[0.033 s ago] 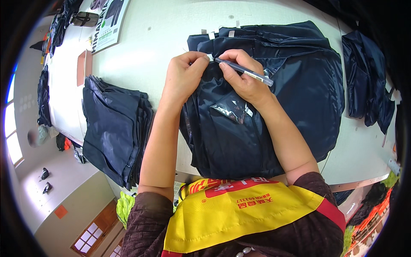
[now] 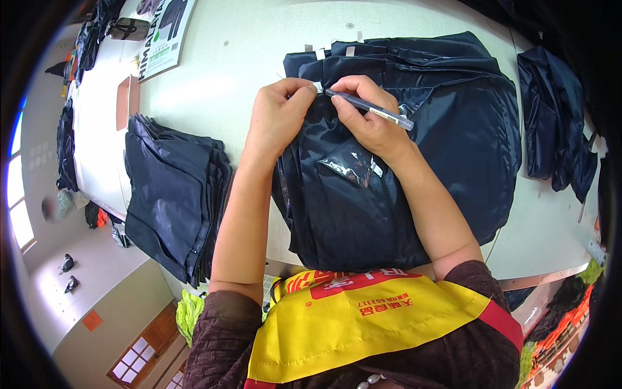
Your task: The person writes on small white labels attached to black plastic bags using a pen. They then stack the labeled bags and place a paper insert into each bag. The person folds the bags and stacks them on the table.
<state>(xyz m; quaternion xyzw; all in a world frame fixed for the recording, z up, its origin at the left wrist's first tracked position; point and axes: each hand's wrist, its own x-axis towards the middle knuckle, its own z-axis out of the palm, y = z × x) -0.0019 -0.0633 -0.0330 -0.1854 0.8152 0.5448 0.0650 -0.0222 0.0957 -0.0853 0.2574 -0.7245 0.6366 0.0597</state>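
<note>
A stack of folded, shiny dark navy garments point(image 2: 447, 168) lies on the table in front of me. My left hand point(image 2: 278, 115) pinches a small white label point(image 2: 318, 87) at the upper left edge of the top garment. In my right hand point(image 2: 379, 126) is a pen point(image 2: 382, 112), its tip end close to the label and its clear end pointing right. Just below the right hand, a small clear plastic bag point(image 2: 353, 163) with dark bits inside rests on the fabric. More pale labels point(image 2: 350, 51) stick out along the stack's far edge.
Another pile of dark folded pieces point(image 2: 172, 188) stands at the left table edge. Dark garments point(image 2: 551, 117) lie at the right. A printed sheet point(image 2: 167, 37) and a rectangular opening point(image 2: 127, 104) in the white table point(image 2: 246, 32) are at the far left.
</note>
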